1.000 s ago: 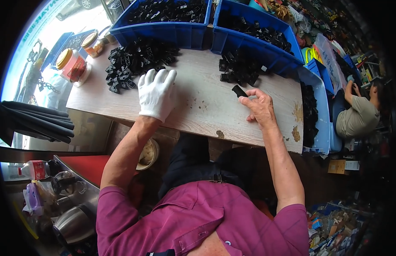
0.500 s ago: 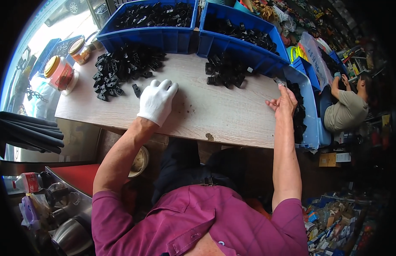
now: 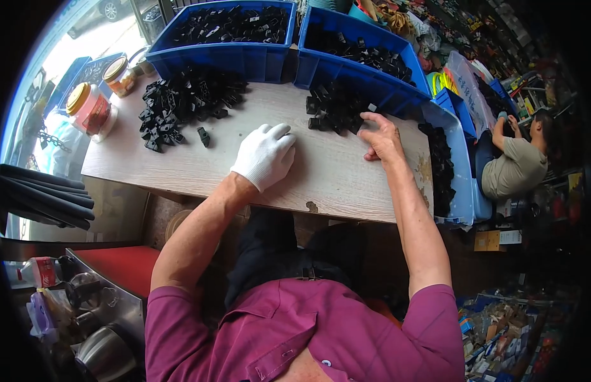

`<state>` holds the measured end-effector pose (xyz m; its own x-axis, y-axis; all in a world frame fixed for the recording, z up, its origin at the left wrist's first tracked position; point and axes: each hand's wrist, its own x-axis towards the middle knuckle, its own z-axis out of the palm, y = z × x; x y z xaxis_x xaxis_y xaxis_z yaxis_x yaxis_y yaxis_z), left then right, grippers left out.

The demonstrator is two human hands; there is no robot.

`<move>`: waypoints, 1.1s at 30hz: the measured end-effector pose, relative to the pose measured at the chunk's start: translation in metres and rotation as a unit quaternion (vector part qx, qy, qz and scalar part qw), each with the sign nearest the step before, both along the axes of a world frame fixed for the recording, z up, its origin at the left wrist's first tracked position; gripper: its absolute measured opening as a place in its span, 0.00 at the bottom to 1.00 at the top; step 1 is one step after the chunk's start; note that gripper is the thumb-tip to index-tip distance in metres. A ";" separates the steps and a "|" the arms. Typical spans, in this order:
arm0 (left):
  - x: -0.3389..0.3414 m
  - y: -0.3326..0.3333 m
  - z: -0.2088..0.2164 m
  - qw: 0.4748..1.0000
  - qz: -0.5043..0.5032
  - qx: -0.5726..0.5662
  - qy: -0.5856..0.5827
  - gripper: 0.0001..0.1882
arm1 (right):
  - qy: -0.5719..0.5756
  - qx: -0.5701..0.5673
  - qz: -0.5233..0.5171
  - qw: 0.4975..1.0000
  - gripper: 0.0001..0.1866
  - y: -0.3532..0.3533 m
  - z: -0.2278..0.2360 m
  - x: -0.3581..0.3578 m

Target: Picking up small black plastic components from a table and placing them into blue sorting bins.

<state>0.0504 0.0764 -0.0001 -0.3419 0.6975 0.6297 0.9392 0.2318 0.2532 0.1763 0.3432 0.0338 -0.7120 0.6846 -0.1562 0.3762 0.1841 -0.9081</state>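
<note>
Head view, read from 9 o'clock to 3 o'clock. At 10 o'clock stand two lidded jars (image 3: 90, 109) at the left end of the wooden tabletop (image 3: 333, 178); just to their right lies a large heap of small black plastic parts (image 3: 184, 102), with a single stray black part (image 3: 204, 136) lying apart from the heap at its 5 o'clock edge. Behind, at 12 o'clock, two blue bins (image 3: 244, 60) hold more of the same parts. Near the centre, the left hand (image 3: 265, 156), in a white knit glove, rests palm-down on the bare board; its fingers lie loosely spread and flat and hold nothing, the stray part being the piece nearest to it, toward 10 o'clock. At 1 o'clock a smaller pile of black parts (image 3: 337, 109) sits against the second bin, and the bare right hand (image 3: 382, 137) reaches its curled fingertips to the right edge of this pile; whether a part is already pinched there cannot be told. A third bin (image 3: 464, 172) of parts hangs off the table's right end, and a seated person (image 3: 515, 165) works at 3 o'clock. The parts appear light, rigid and moulded, neither fragile nor soft, though smooth and apt to tangle in a heap; each is probably best taken singly by its outer edges with thumb and forefinger.
</note>
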 end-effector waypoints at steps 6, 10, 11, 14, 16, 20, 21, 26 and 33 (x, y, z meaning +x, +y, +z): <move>-0.001 -0.002 0.000 1.000 -0.005 -0.004 -0.013 0.09 | -0.041 0.056 -0.010 0.998 0.22 0.000 -0.001 -0.009; -0.004 -0.002 -0.001 0.999 0.003 -0.023 -0.036 0.15 | -0.032 0.043 -0.024 0.998 0.17 0.003 -0.010 -0.004; -0.005 -0.003 -0.002 0.999 0.001 -0.022 -0.037 0.15 | -0.035 0.019 -0.033 0.999 0.17 0.002 -0.010 -0.004; -0.010 -0.004 -0.004 0.999 0.040 -0.008 -0.030 0.15 | -0.050 -0.018 -0.037 0.998 0.18 -0.001 -0.006 0.002; -0.014 -0.004 -0.006 0.997 0.059 0.013 -0.046 0.14 | -0.061 -0.032 -0.028 0.997 0.19 -0.005 -0.001 0.005; -0.018 -0.007 -0.010 0.990 0.087 0.066 -0.093 0.12 | -0.039 -0.035 -0.046 0.998 0.24 -0.013 -0.004 0.009; -0.017 -0.008 -0.008 0.988 0.092 0.071 -0.101 0.12 | -0.028 -0.023 -0.051 0.998 0.25 -0.014 -0.006 0.010; -0.005 -0.030 -0.001 0.994 0.088 -0.048 -0.046 0.14 | -0.042 0.029 -0.026 0.998 0.26 -0.017 -0.009 0.007; 0.000 -0.040 -0.002 0.996 0.073 0.011 -0.050 0.17 | -0.057 0.027 -0.037 0.997 0.23 -0.025 -0.007 0.011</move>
<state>0.0504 0.0367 -0.0021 -0.4997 0.6224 0.6025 0.8662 0.3568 0.3498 0.1871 0.3177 0.0273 -0.6395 0.7437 -0.1945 0.4911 0.2006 -0.8477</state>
